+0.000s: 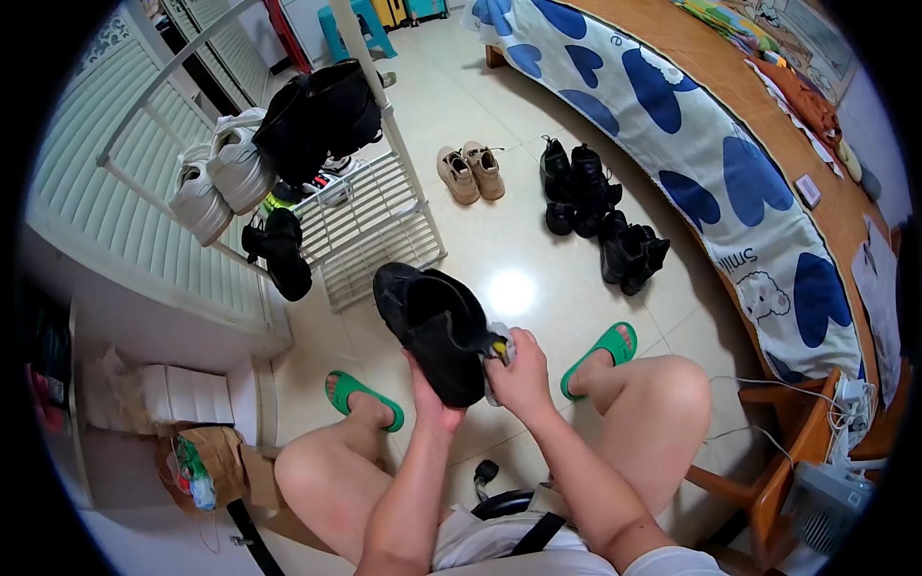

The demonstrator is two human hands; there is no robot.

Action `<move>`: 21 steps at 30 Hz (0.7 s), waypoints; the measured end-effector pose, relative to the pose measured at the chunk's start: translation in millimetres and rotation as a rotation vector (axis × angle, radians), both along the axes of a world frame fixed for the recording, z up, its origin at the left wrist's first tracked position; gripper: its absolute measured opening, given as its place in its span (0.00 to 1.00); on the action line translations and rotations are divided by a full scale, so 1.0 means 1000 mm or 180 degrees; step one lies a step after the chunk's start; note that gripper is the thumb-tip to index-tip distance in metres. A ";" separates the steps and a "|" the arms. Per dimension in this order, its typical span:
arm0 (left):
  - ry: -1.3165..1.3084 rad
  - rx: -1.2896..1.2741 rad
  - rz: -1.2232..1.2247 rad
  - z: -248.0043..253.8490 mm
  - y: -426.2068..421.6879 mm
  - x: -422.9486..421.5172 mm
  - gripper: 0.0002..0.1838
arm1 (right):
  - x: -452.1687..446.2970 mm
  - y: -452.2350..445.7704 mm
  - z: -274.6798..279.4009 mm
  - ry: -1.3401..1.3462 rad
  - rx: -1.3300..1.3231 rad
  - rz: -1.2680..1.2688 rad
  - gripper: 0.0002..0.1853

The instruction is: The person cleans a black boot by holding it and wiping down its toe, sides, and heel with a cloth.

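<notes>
A black shoe is held up in front of my lap, its opening facing up and its toe pointing away to the upper left. My left hand grips it from below along the heel end. In my right hand is a crumpled whitish cloth with a bit of yellow, pressed against the shoe's right side. Fingers of both hands are curled closed. The shoe's sole is hidden from view.
A white shoe rack at left bears white sneakers and black shoes. Beige shoes and black boots stand on the tiles. A bed runs along the right, near a wooden chair with cables. Green slippers are on my feet.
</notes>
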State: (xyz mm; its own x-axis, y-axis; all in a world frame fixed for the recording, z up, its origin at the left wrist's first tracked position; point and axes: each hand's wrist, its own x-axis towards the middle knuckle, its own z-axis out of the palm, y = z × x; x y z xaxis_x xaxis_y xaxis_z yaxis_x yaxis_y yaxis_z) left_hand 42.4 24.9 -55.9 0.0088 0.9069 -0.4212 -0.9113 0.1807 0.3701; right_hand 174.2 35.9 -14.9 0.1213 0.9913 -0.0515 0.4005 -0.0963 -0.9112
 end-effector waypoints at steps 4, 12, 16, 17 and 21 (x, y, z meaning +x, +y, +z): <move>0.0139 0.0132 0.0119 0.002 0.002 -0.003 0.37 | -0.007 -0.014 0.005 0.0102 -0.0072 0.0027 0.14; -0.0016 0.0213 -0.0275 -0.007 -0.004 -0.010 0.39 | -0.001 -0.005 0.003 0.0050 0.0269 0.0050 0.17; 0.0378 0.0102 -0.0210 0.000 -0.004 -0.004 0.40 | 0.002 -0.004 0.004 -0.0003 0.0154 0.0151 0.18; 0.0114 0.0238 -0.0319 -0.002 -0.003 -0.007 0.41 | 0.000 -0.008 0.006 0.0061 -0.0014 0.0135 0.18; 0.0008 0.0464 -0.0520 -0.013 -0.002 -0.014 0.42 | -0.003 -0.028 0.018 0.0220 0.0021 0.0375 0.16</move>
